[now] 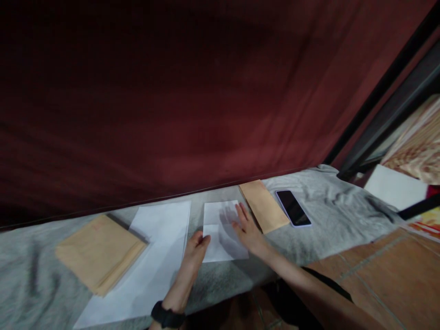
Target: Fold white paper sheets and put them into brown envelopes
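A creased white sheet of paper lies in front of me on the grey cloth. My left hand is closed at its left edge, the thumb on top and the other fingers partly hidden. Over the sheet's right side, my right hand is stretched out with fingers apart, the fingertips at the paper. Just beyond that hand rests a brown envelope. Left of my left hand are larger white sheets, partly covered by a stack of brown envelopes.
A phone with a pale purple edge lies right of the single envelope. The grey cloth covers a narrow surface along a dark red wall-like panel. Dark frame bars stand at the right, above a tiled floor.
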A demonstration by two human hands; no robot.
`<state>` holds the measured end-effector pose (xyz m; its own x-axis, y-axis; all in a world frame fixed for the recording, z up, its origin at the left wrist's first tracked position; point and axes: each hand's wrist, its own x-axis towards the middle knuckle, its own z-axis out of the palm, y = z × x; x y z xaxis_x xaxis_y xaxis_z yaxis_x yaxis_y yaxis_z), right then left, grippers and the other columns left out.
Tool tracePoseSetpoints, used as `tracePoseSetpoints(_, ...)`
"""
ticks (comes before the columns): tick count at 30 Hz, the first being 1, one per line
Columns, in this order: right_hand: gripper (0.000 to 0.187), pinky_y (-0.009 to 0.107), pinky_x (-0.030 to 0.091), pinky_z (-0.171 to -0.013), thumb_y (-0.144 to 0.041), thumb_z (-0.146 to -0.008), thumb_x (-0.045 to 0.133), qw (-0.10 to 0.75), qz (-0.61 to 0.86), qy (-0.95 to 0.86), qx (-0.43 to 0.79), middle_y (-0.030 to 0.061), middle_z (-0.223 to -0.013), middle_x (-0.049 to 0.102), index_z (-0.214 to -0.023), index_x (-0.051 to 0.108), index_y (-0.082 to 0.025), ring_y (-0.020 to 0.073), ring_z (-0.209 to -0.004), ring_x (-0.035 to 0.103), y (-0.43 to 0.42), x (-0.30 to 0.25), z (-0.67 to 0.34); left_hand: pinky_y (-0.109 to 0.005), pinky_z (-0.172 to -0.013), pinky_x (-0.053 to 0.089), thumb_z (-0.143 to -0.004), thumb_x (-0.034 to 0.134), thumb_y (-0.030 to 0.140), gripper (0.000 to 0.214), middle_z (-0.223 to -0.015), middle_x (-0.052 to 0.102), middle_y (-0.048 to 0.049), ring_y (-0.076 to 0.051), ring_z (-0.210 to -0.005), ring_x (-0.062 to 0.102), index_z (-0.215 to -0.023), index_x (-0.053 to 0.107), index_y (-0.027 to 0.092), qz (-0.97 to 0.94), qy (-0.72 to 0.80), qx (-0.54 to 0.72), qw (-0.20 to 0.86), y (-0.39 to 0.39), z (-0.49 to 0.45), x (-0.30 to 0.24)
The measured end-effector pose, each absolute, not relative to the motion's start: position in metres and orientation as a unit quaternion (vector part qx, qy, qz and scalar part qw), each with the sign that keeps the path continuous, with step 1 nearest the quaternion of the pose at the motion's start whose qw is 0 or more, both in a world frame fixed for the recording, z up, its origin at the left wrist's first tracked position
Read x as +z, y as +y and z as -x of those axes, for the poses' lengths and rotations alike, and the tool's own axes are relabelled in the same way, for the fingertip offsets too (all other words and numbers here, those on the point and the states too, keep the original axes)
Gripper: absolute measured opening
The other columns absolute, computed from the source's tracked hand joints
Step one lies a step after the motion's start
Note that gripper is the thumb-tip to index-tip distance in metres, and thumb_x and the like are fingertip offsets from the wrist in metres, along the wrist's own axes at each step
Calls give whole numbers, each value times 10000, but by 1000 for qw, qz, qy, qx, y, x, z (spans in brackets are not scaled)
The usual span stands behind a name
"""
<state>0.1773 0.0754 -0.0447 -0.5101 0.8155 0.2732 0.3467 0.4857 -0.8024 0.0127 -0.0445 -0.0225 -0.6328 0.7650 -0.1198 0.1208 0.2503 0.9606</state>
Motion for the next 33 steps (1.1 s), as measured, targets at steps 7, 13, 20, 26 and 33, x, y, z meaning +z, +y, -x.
tracePoseSetpoints(7,559,466,322,-1212,-397,-1055,411,179,206,-956,106,102,-1614,339,-1564,336,-180,234,-1484,333,37,-51,-173,-335,-665,506,-765,592,405,197,-647,637,1,-206,-651,629,-761,609,209,-352,774,452,269,-39,-6,-28)
tracePoseSetpoints(13,612,479,299,-1220,-449,-1034,454,180,236,-953,68,115,-1605,342,-1556,352,-145,259,-1487,325,32,-61,-175,-428,-744,517,-885,479,288,269,-801,708,-109,-285,-734,679,-1066,629,156,-388,860,299,141,-49,-19,-22)
tracePoseSetpoints(20,570,474,304,-1217,-334,-1032,436,199,250,-946,57,123,-1591,373,-1559,344,-137,254,-1480,338,31,-62,-179,-488,-1154,372,-1009,318,320,535,-1536,478,-159,-289,-1441,412,-1498,420,129,-609,774,165,-62,-49,-45,-35)
tracePoseSetpoints(26,556,456,303,-1216,-316,-1034,423,211,256,-943,38,120,-1599,361,-1556,353,-139,246,-1481,339,33,-66,-186,-473,-1231,272,-1003,333,477,648,-1600,362,-153,-265,-1495,325,-1524,377,95,-608,784,121,-38,-52,-37,-59)
tracePoseSetpoints(33,579,453,331,-1195,-346,-1028,438,233,297,-926,12,161,-1562,422,-1542,365,-88,264,-1449,395,44,-68,-200,-510,-1208,298,-1001,312,488,668,-1580,378,-185,-299,-1478,357,-1508,398,63,-583,803,107,-71,-60,-29,-58)
